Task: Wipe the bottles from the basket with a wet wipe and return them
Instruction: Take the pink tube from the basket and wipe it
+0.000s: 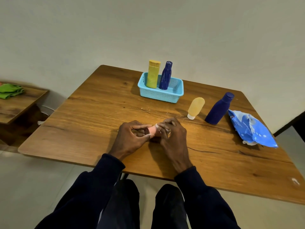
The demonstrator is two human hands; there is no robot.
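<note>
On my feed, a wooden table (92,113) with dark grain cracks stands against a plain pale wall (148,27). To the left is a lower wooden side table (21,104), and on it lies what looks like a folded green cloth (9,90). A pale floor (41,187) runs beneath.

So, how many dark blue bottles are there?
2. One dark blue bottle stands in the basket beside the yellow bottle; the other stands on the table by the wipes pack. None looks hidden.
</note>
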